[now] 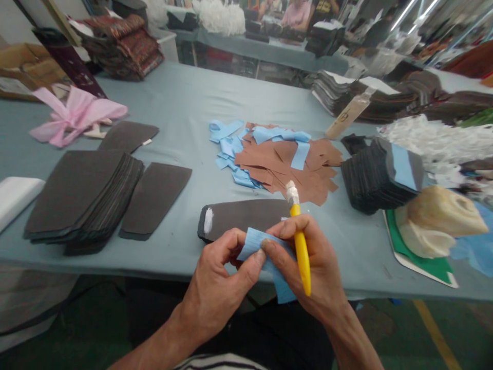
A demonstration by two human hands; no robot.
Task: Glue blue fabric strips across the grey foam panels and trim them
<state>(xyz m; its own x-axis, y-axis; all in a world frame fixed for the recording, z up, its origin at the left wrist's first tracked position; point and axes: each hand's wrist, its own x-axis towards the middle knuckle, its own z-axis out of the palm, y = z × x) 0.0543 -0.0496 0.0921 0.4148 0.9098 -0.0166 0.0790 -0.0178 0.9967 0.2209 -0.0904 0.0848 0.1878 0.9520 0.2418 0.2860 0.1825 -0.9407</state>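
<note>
The blue strip (252, 241) is pinched now by left hand (219, 285) and right hand (318, 270), thumbs and fingers clamped on it at the table (165, 257) edge, its length slanting down rightward! In the right hand the yellow brush (302, 252) is gripped too, bristles pointing away, handle running back

No wording can be read. The beige bottle (348, 116) toward the table's (181, 105) far edge bears a dark, illegible mark
</note>
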